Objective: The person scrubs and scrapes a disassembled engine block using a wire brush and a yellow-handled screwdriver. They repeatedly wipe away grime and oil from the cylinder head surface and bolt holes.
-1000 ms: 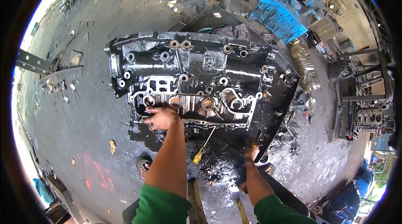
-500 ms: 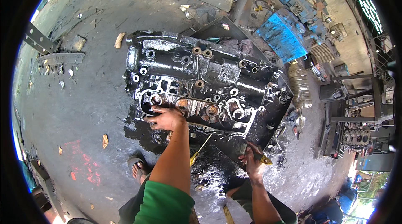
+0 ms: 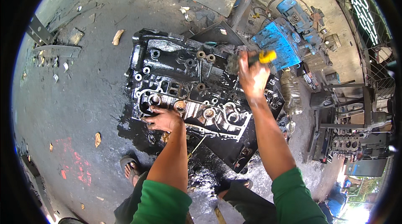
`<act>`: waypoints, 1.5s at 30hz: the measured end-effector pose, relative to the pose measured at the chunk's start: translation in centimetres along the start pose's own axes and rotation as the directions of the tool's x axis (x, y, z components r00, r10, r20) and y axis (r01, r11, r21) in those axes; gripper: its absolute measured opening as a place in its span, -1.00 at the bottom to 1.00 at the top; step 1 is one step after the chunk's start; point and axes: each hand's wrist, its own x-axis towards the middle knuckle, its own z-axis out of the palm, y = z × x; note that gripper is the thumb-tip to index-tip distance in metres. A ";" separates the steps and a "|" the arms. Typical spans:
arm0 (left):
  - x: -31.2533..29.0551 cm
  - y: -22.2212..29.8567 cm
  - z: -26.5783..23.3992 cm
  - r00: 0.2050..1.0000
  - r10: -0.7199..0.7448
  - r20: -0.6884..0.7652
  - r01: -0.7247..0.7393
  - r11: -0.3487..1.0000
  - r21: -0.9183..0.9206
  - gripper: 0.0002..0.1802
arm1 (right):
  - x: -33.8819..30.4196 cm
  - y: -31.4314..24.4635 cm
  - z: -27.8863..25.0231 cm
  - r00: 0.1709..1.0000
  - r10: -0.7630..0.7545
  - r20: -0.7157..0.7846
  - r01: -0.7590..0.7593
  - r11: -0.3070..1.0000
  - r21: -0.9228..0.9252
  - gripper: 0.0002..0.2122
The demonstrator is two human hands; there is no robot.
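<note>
A large engine block (image 3: 176,73), black and wet with oil, lies before me with round ports and a pale machined face along its near side. My left hand (image 3: 165,120) rests on that near edge at the left, fingers spread apart over the metal. Above the block's far right part, my right hand (image 3: 253,75) is closed round a brush (image 3: 266,56) with a black and yellow handle. Its grey bristles, smeared by motion, are at the block's far surface; whether they touch it I cannot tell. A thin screwdriver (image 3: 200,143) lies by the near edge, its handle partly behind my left forearm.
Beneath the block is a dark, oily tray (image 3: 230,157). A blue machine with a motor (image 3: 278,42) stands at the far right, near a ribbed metal canister (image 3: 291,92). Metal frames (image 3: 347,102) line the right side. Dry leaves (image 3: 98,139) lie on the stained floor.
My right hand has swung the brush from the near right side up and away to the far right part of the block. My left hand stays on the near edge.
</note>
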 end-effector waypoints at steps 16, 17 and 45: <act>-0.4 0.6 -0.7 0.999 -0.025 0.042 0.027 0.999 -0.048 -0.05 | -5.6 1.2 -0.9 0.976 -0.167 0.144 0.017 0.708 0.706 -0.87; -0.2 0.6 -0.5 0.999 -0.031 0.030 0.032 0.999 -0.040 -0.07 | -5.7 1.6 -0.9 0.975 -0.208 0.075 0.137 0.834 0.535 -0.85; -0.5 0.5 -0.8 0.999 -0.012 0.051 0.013 1.000 -0.026 -0.07 | 3.9 3.0 1.6 0.850 -0.526 -0.036 0.527 0.850 0.011 -0.92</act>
